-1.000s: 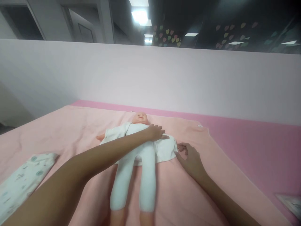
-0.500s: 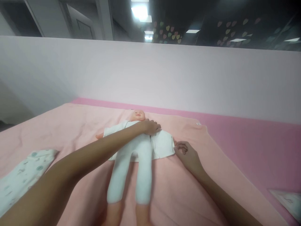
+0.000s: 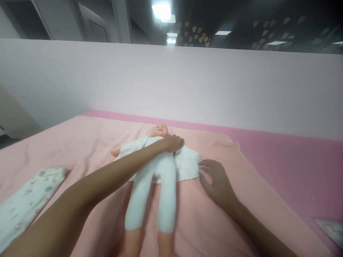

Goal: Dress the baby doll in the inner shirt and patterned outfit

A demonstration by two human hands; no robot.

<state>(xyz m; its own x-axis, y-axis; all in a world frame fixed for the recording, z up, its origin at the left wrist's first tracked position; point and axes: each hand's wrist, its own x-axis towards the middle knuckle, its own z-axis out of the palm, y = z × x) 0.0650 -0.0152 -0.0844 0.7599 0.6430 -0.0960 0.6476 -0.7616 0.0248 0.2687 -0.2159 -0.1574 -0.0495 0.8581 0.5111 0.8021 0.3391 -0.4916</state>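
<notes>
Now left hand [image 3: 173,143] flat on doll [image 3: 164,178].

The picture's edge cuts off the baby doll [image 3: 167,189] at 6 o'clock and the patterned cloth [image 3: 26,198] at 8 o'clock; the left hand [image 3: 173,142] hides the chest.

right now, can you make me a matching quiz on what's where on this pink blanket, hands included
Things:
1. left hand
2. right hand
3. patterned cloth
4. doll

Places:
A. on its back, mid pink blanket
B. fingertips at the edge of the white garment flap
C. flat on the doll's chest
D. lying far left on the blanket

Pairs: 1-C, 2-B, 3-D, 4-A
</notes>
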